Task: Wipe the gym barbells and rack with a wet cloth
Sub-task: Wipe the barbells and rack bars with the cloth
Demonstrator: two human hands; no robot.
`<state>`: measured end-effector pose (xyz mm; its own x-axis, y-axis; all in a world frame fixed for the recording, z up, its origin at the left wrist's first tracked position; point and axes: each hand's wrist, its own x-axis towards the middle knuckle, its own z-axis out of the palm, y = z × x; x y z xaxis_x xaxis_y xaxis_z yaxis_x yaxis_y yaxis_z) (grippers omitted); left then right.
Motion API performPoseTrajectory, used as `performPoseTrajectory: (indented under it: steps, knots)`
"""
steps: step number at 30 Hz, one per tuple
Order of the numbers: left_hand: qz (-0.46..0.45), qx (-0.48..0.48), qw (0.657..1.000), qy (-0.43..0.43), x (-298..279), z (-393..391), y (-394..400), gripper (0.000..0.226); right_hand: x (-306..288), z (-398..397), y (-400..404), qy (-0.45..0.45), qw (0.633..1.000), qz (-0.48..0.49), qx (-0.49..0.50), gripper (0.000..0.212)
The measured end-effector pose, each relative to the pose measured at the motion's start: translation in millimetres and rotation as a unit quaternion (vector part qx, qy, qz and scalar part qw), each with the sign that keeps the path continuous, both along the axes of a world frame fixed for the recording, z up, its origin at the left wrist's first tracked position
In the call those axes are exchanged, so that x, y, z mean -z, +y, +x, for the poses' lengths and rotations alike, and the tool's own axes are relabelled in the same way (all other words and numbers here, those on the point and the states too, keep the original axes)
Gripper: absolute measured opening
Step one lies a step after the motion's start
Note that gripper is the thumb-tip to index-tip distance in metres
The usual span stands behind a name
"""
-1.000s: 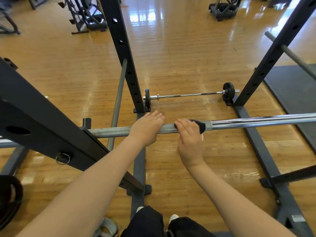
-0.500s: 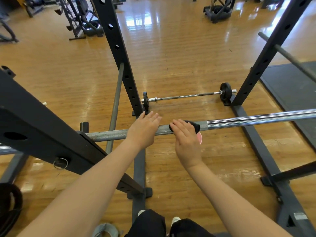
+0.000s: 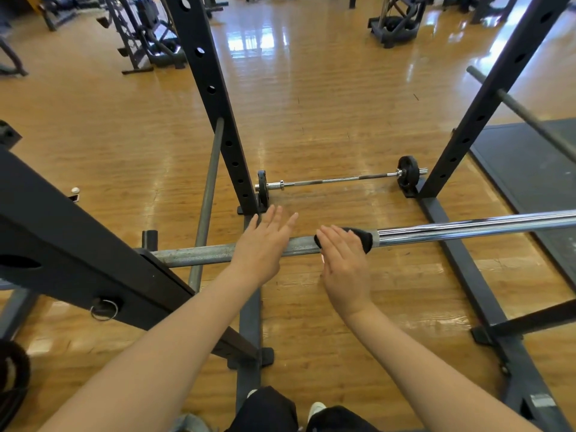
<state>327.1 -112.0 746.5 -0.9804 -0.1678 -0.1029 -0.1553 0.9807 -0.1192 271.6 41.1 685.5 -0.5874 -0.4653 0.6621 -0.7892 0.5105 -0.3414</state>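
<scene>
Right hand [image 3: 344, 269]: fingers straight, laid flat over a dark cloth [image 3: 363, 238] draped on the near barbell [image 3: 467, 229]; grip released, pressing rather than clenching. A small pink patch shows at the hand's inner edge; cannot tell what it is. Left hand [image 3: 265, 247]: fingers straight and spread, released, lying over the bar just beside the right hand; contact with the bar looks likely, but not certain from this angle. The cloth sits where the dull grey knurled section [image 3: 199, 254] meets the shiny chrome sleeve. The bar runs across the rack [image 3: 205, 76], its left end passing behind a black beam [image 3: 78, 244] close to the camera. Further out: a second barbell [image 3: 339, 179] with small plates lies on the wooden floor [image 3: 311, 98] between the rack's far uprights; a dark mat [image 3: 530, 160] lies to the right; other gym machines stand at the back. Judgement: mid-wipe on the near bar; rack and floor barbell likely remain. Risks: with only a flat palm on it, the cloth could slip off the round bar and drop to the floor; the bar may roll under sideways pressure if the left hand does not steady it; knurling could snag the fabric; fingers could catch against the beam on a leftward stroke.
</scene>
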Motion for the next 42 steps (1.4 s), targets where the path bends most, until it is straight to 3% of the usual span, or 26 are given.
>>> performPoseTrajectory:
  steps: [4,7,10,15,22,26,30,37,42]
  knots:
    - [0.067,-0.002,0.996,-0.061,-7,-7,-4,0.09,-10,-20,24,0.033,0.997,0.047,-0.06,0.029]
    - [0.081,0.004,0.994,-0.076,-12,-8,-6,0.092,-14,-20,27,-0.008,1.0,-0.011,0.009,0.029]
    - [0.07,-0.001,0.996,-0.047,-11,-5,-4,0.091,-11,-2,1,-0.016,0.999,-0.027,0.013,0.027]
    - [0.058,-0.009,0.998,-0.031,-10,-4,-3,0.088,-17,0,1,0.013,0.997,0.052,-0.064,0.035]
    - [0.056,-0.01,0.998,-0.013,-10,-2,-1,0.083,-10,-11,23,-0.006,0.998,-0.043,0.038,0.028]
    - [0.039,-0.008,0.999,0.015,-8,0,0,0.079,-11,13,-16,-0.005,0.999,-0.025,-0.028,0.029]
    - [0.008,0.009,0.999,0.048,-5,4,1,0.075,-14,4,-2,0.02,0.997,0.028,-0.064,0.031]
    - [-0.048,0.049,0.988,0.136,1,8,2,0.067,-8,-15,28,-0.027,0.998,-0.04,0.035,0.03]
    - [-0.023,0.028,0.999,0.028,-5,5,3,0.077,-15,14,-10,-0.049,0.999,-0.011,-0.011,0.032]
